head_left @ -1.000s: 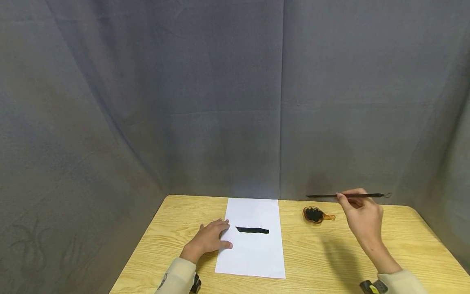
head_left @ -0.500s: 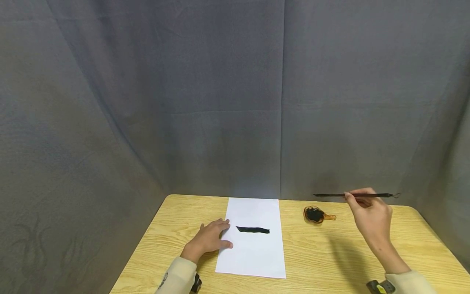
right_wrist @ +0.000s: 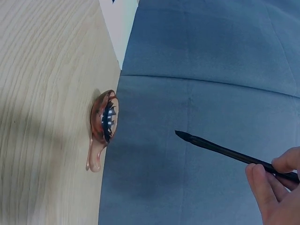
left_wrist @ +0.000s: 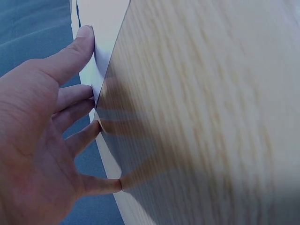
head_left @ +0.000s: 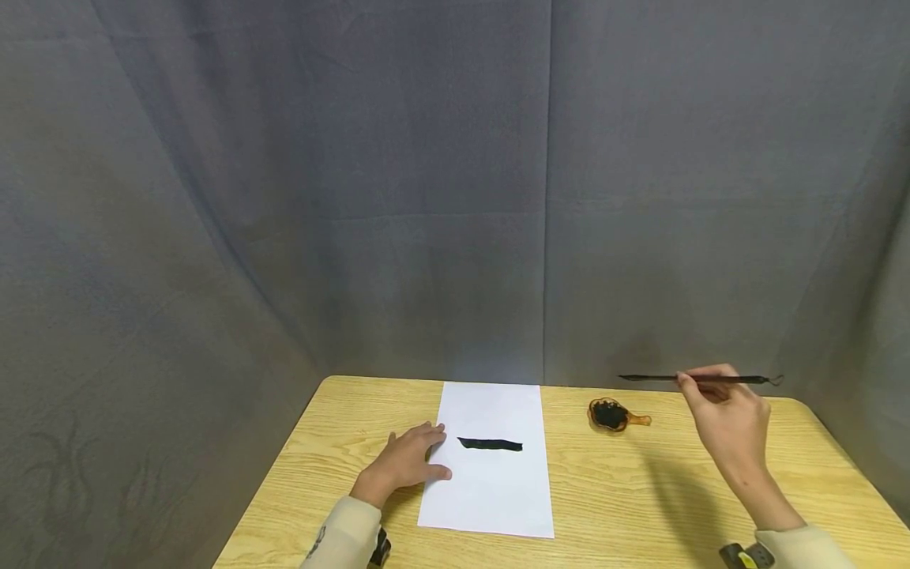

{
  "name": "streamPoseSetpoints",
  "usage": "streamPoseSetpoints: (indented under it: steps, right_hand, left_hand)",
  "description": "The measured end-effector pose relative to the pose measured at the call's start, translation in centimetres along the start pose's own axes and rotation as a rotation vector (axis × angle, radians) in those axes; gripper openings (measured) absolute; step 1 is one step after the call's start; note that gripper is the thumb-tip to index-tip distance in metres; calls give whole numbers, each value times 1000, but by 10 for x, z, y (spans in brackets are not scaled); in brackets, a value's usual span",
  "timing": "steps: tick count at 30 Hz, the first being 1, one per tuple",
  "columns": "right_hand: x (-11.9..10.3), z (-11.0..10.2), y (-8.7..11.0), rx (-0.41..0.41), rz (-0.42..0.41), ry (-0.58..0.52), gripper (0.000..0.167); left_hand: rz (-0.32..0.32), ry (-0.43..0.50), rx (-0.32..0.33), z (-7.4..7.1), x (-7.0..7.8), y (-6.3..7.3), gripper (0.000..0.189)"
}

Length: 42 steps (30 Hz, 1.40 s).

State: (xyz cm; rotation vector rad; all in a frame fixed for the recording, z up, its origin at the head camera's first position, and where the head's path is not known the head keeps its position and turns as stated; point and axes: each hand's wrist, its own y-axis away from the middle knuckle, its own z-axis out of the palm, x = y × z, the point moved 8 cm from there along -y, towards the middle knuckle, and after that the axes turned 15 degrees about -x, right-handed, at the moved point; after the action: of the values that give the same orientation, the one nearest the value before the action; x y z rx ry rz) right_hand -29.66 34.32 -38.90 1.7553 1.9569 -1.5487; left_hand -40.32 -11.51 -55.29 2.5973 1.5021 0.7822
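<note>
In the head view my left hand (head_left: 405, 461) rests with spread fingers on the left edge of a white sheet of paper (head_left: 490, 498). A thick black stroke (head_left: 490, 444) runs across the paper's middle. My right hand (head_left: 732, 419) pinches a dark ink brush (head_left: 725, 379) between thumb and fingers, held nearly level above the table, its black tip pointing left. Left of that hand sits a small brown dish with a handle (head_left: 640, 420), holding black ink. The right wrist view shows the brush tip (right_wrist: 187, 137) apart from the dish (right_wrist: 97, 117).
Both hands work over a light wooden table (head_left: 597, 506). A grey cloth curtain (head_left: 426, 197) hangs behind the table's far edge and at both sides. Bare wood lies between the paper and the right arm.
My right hand has moved to the right with the brush, away from above the dish. The left hand stays on the paper, and the black stroke looks the same.
</note>
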Motion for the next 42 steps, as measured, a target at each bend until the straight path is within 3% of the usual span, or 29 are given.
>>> streamPoseSetpoints:
  steps: [16, 24, 28, 42]
  right_hand:
    - [5, 5, 3, -25, -9, 43, 10]
    - [4, 9, 6, -42, -121, 42, 2]
    - [3, 12, 8, -58, -185, 61, 11]
    - [-5, 21, 16, -62, -377, 316, 29]
  left_hand:
    - [0, -5, 4, 1, -3, 0, 80]
    - [0, 10, -2, 0, -1, 1, 80]
    - [1, 15, -1, -2, 1, 3, 80]
    - [3, 11, -1, -2, 2, 1, 80]
